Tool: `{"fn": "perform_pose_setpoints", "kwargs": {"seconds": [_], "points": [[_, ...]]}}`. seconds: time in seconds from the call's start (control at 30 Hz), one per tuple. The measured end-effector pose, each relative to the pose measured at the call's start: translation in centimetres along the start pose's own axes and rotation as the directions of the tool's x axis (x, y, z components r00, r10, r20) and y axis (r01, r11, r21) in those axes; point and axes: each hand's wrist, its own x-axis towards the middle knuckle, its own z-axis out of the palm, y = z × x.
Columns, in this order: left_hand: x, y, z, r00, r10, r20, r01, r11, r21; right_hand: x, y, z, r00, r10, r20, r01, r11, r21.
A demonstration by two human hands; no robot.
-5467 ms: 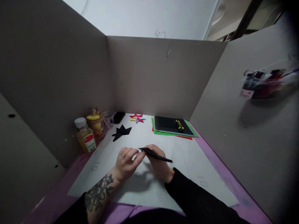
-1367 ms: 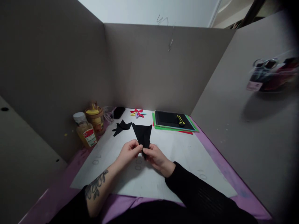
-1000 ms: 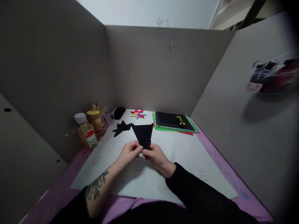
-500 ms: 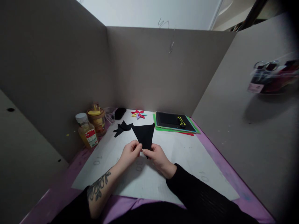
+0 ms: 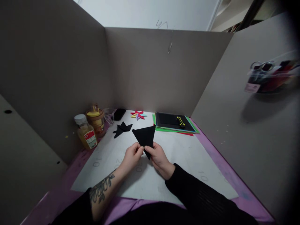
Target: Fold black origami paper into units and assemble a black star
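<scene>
A folded piece of black paper point(image 5: 144, 136), kite-shaped with its narrow tip toward me, is held up over the white sheet. My left hand point(image 5: 134, 153) pinches its lower left edge between thumb and fingers. On the lower right side, my right hand point(image 5: 159, 156) grips it, thumb on top and fingers behind. Both thumbs nearly meet near the narrow end. Beyond my left hand lies a black folded-paper star shape point(image 5: 122, 129). Farther back is a multicoloured paper star point(image 5: 138, 115).
A white sheet point(image 5: 187, 175) with pencilled numbers covers the purple tabletop. At left stand a bottle of yellowish liquid point(image 5: 87, 133), a brown cup point(image 5: 96, 122), a clear cup point(image 5: 109, 116) and a black phone-like object point(image 5: 119, 114). A yellow cutter point(image 5: 180, 122) rests on stacked coloured paper point(image 5: 164, 120). Grey panels surround three sides.
The black paper has tilted slightly, and its narrow tip now shows more between my hands. My thumbs have shifted a little on it. The view has moved slightly.
</scene>
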Motion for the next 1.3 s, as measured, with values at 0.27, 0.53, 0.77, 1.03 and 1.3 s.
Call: {"fn": "perform_pose_setpoints", "kwargs": {"seconds": [0.27,0.53,0.77,1.03,1.3], "points": [[-0.05,-0.27,0.46,0.999,0.017,0.044,-0.018,1.0,0.025,0.29,-0.22,-0.02,0.996,0.071,-0.063,-0.061,0.989,0.137],[-0.16,-0.15,0.67,0.996,0.029,0.083,-0.031,0.999,0.021,0.74,-0.09,-0.17,0.987,0.073,-0.14,-0.051,0.986,0.159],[-0.07,-0.55,0.75,0.997,0.007,0.075,-0.009,1.0,0.028,0.81,0.05,-0.36,0.987,0.075,-0.14,-0.048,0.982,0.184],[-0.12,-0.11,0.66,0.996,0.0,0.093,0.0,1.0,-0.002,0.93,-0.04,-0.4,0.984,0.022,-0.176,0.002,0.991,0.134],[0.13,-0.61,0.47,0.999,-0.01,0.046,0.01,1.0,0.003,0.78,0.46,-0.61,0.994,0.092,-0.066,-0.083,0.989,0.12]]}}
